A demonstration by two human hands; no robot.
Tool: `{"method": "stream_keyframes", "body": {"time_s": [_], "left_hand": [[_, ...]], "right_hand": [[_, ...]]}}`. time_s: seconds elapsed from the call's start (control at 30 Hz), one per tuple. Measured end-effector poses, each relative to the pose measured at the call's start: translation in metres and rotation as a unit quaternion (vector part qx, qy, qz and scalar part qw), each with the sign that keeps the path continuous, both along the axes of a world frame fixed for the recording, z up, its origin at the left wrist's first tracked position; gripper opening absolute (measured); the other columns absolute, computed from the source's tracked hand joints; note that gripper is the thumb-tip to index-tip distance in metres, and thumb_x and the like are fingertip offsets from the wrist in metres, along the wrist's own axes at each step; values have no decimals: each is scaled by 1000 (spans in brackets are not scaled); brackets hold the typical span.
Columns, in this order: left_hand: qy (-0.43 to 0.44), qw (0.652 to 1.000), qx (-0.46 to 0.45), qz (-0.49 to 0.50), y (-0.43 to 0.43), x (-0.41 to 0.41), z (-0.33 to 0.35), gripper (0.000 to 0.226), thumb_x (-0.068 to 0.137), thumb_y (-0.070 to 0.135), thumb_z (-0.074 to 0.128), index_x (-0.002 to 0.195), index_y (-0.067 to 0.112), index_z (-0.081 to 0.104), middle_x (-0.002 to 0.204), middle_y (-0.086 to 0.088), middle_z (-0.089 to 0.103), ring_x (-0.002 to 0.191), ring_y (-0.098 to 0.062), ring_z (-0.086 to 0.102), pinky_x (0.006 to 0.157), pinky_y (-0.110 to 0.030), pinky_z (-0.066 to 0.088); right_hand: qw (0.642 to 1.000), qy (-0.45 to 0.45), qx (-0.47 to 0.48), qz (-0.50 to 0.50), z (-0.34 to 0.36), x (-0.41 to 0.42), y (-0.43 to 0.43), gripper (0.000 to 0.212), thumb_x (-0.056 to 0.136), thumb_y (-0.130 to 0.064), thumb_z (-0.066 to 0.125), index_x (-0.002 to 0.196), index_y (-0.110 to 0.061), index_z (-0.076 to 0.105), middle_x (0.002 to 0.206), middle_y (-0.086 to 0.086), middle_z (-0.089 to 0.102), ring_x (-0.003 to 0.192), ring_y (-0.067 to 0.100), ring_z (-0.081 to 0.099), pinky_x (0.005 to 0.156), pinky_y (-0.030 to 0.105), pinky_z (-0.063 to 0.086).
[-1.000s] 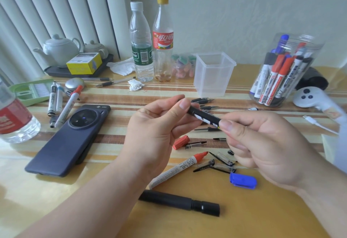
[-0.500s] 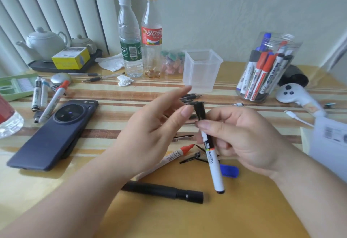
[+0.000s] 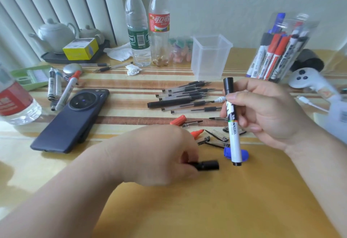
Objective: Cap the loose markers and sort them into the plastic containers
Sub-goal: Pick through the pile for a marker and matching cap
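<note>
left hand (image 3: 159, 155): now parted from the capped marker (image 3: 234, 144) and lowered to the tabletop (image 3: 206, 209); fingers are curled round a black marker (image 3: 207, 165) lying flat.
right hand (image 3: 262, 110): the capped marker is pinched upright, cap up, above the tabletop.
jar (image 3: 281, 46): stocked with markers, apart from the hands.
meaning: one marker is judged capped and due for the jar; the next is being taken up.

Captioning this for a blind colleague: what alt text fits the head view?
The right hand holds a capped white marker nearly upright above a yellow table, while the left hand grips a black marker lying on it. Behind them lie loose pens, caps and a phone, with an empty clear container and a jar of markers at the back.
</note>
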State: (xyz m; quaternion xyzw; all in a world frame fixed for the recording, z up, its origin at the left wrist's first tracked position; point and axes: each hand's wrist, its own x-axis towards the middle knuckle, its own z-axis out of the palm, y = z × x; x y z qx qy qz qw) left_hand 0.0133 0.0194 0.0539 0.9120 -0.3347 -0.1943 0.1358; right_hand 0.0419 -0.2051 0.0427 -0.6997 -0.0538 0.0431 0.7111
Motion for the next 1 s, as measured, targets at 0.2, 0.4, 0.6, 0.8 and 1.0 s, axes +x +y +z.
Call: {"method": "stream_keyframes", "body": {"time_s": [0.2, 0.4, 0.6, 0.8, 1.0], "left_hand": [[295, 747, -579, 137, 11, 16, -18, 17, 98, 14, 49, 104, -1, 55, 86, -18, 63, 80, -33, 64, 76, -40, 55], [426, 590, -666, 165, -3, 15, -12, 23, 100, 15, 45, 114, 1, 55, 78, -11, 51, 63, -20, 41, 55, -27, 37], [424, 575, -671, 196, -9, 15, -21, 25, 102, 25, 44, 108, 4, 56, 72, -6, 40, 57, -14, 33, 49, -24, 29], [278, 709, -591, 268, -7, 17, -23, 29, 105, 28, 46, 96, 6, 61, 68, -8, 44, 56, -19, 35, 50, -28, 30], [-127, 918, -353, 133, -8, 1, -24, 13, 93, 42, 65, 85, 32, 65, 77, 10, 61, 73, -9, 59, 62, -16, 41]], "right_hand": [[999, -3, 21, -27, -1, 1, -2, 10, 93, -1, 50, 91, -5, 59, 60, 18, 59, 40, 15, 37, 32, 17, 22], [1000, 4, 17, -13, -2, -1, 1, 17, 93, 1, 49, 85, -7, 62, 61, 21, 60, 39, 14, 37, 33, 17, 23], [1000, 5, 15, 17, -2, -1, 1, 12, 76, -13, 62, 86, -6, 62, 64, 23, 62, 37, 17, 35, 35, 18, 19], [998, -35, 24, -46, 8, 3, -17, 15, 83, -15, 62, 91, -4, 58, 62, 20, 62, 35, 17, 40, 33, 17, 21], [968, -108, 31, -225, 9, 19, -43, 17, 95, -10, 61, 78, -11, 62, 64, 16, 56, 40, 10, 51, 35, 14, 29]]}}
